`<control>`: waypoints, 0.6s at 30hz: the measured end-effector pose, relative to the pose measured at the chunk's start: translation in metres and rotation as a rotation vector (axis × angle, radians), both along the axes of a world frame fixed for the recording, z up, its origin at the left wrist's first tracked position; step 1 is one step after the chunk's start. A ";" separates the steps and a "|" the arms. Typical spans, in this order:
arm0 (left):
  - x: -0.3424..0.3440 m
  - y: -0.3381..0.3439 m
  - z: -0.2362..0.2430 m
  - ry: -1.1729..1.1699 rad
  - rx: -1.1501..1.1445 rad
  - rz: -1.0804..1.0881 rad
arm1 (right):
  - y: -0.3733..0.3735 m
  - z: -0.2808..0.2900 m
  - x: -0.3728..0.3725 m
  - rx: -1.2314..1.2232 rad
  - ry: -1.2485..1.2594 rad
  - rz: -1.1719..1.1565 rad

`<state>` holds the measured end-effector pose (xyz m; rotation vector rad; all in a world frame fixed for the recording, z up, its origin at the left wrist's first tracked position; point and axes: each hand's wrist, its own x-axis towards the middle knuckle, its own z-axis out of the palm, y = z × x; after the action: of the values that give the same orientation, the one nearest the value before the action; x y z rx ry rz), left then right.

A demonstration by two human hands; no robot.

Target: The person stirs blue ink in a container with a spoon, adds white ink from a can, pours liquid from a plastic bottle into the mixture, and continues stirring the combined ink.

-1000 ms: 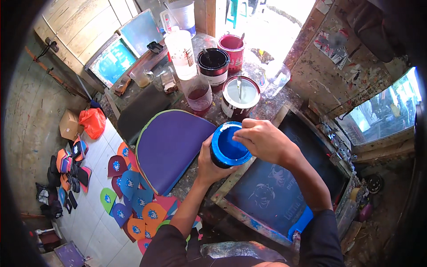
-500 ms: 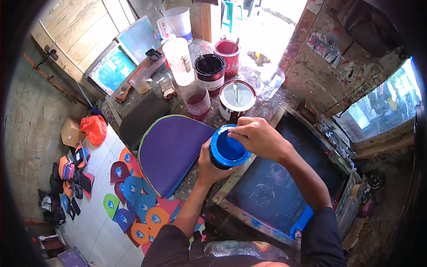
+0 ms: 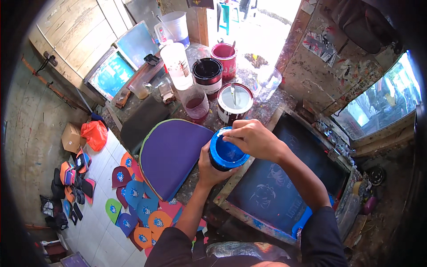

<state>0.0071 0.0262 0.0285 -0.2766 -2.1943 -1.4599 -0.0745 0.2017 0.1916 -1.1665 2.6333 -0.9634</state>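
A round tub of blue ink [image 3: 229, 152] is tilted toward me in front of my chest. Around its left side and base wrap the fingers of my left hand [image 3: 210, 171]. My right hand [image 3: 258, 141] is closed in a pinch over the tub's far rim, fingertips dipping just inside. Whatever it pinches is hidden by the fingers; a whitish smear shows on the rim beside them. Below my right forearm lies a screen-printing frame [image 3: 262, 222] with faint line drawings on its dark mesh. A blue squeegee [image 3: 303, 221] rests at its near right edge.
Left of the tub lies a stack of purple half-round sheets [image 3: 175, 153]. Behind stand a grey-white paint can [image 3: 235, 103], a black paint can [image 3: 207, 73], a red tub [image 3: 223, 55] and a plastic bottle [image 3: 176, 66]. Printed coloured pieces [image 3: 145, 209] cover the lower left.
My right hand's fingers have shifted slightly at the tub's rim. The tub stays in my left hand, and the whole view has moved a little.
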 end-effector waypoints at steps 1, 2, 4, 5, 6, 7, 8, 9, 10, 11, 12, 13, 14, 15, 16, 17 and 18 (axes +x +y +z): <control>0.000 -0.001 0.003 -0.001 0.007 -0.005 | -0.001 0.000 -0.001 -0.076 -0.049 0.062; 0.000 -0.001 0.001 0.001 0.004 -0.005 | -0.002 0.000 -0.003 -0.151 -0.098 0.124; 0.000 -0.001 -0.004 -0.015 0.046 -0.015 | 0.004 0.004 -0.005 -0.087 -0.133 0.183; 0.000 -0.002 -0.006 -0.014 0.043 -0.014 | 0.006 0.006 -0.005 -0.020 -0.170 0.243; 0.000 -0.003 -0.007 -0.009 0.037 -0.005 | 0.006 0.010 -0.004 -0.022 -0.169 0.244; 0.000 -0.002 -0.006 -0.006 0.033 0.000 | 0.007 0.014 -0.002 0.085 -0.121 0.163; 0.000 -0.002 -0.005 -0.007 0.033 -0.002 | 0.007 0.016 -0.001 0.191 -0.074 0.082; 0.001 -0.003 -0.004 -0.018 0.014 0.008 | 0.005 0.014 0.000 0.191 -0.075 0.080; 0.001 -0.002 -0.002 -0.026 -0.005 0.017 | 0.001 0.012 0.000 0.145 -0.052 0.042; 0.000 -0.002 -0.002 -0.024 -0.005 0.015 | -0.001 0.009 0.000 0.099 -0.030 0.005; 0.000 -0.001 -0.003 -0.013 0.004 0.006 | -0.002 0.006 -0.001 0.099 -0.028 0.003; -0.001 -0.002 -0.004 -0.002 0.012 -0.003 | -0.003 0.001 -0.002 -0.021 -0.065 0.051; -0.001 -0.002 -0.005 0.000 0.011 -0.005 | -0.003 -0.002 -0.003 -0.140 -0.101 0.098; -0.001 -0.002 -0.006 -0.003 0.020 -0.011 | 0.000 -0.002 -0.005 -0.141 -0.098 0.096; -0.001 -0.002 -0.006 -0.008 0.028 -0.017 | 0.005 -0.002 -0.008 -0.116 -0.125 0.177; -0.001 -0.002 -0.006 -0.007 0.027 -0.017 | 0.007 -0.002 -0.009 -0.091 -0.152 0.259; -0.001 -0.002 -0.006 -0.004 0.018 -0.010 | 0.008 0.000 -0.008 -0.092 -0.151 0.258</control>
<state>0.0057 0.0243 0.0220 -0.2787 -2.1853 -1.4855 -0.0824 0.2092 0.1915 -1.3544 2.2760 -1.0830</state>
